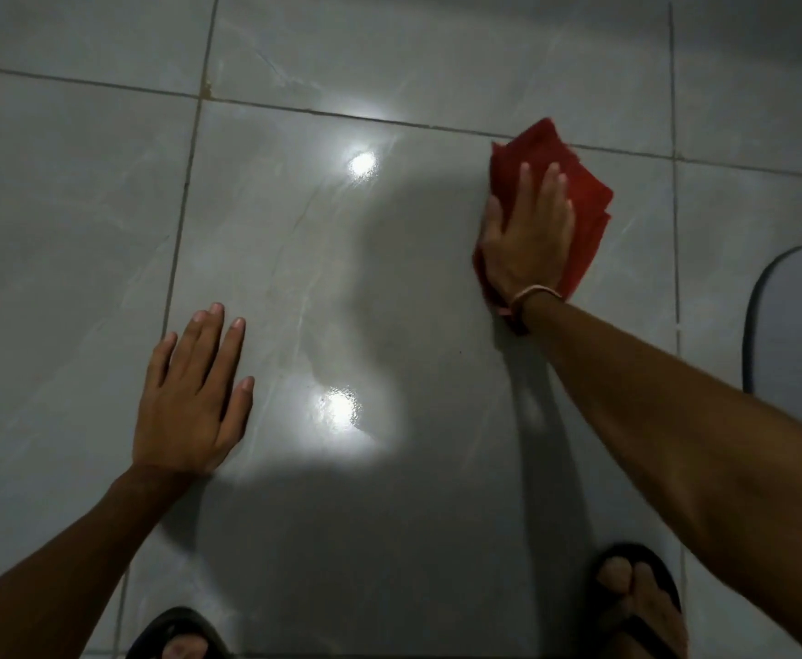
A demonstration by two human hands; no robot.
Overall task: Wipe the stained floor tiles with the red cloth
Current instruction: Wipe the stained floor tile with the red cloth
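Glossy grey floor tiles point(323, 287) with dark grout lines fill the view. A folded red cloth point(580, 192) lies on the big middle tile near its far right corner. My right hand point(527, 240) presses flat on top of the cloth, fingers spread forward, a thin band on the wrist. My left hand point(194, 397) rests palm down on the bare tile at the left, fingers apart, holding nothing. A brownish mark point(207, 91) sits at a grout crossing at the far left.
Two bright light reflections point(342, 406) shine on the middle tile. A grey mat point(798, 325) with a dark rim lies at the right edge. My feet in dark sandals point(637, 606) stand at the bottom.
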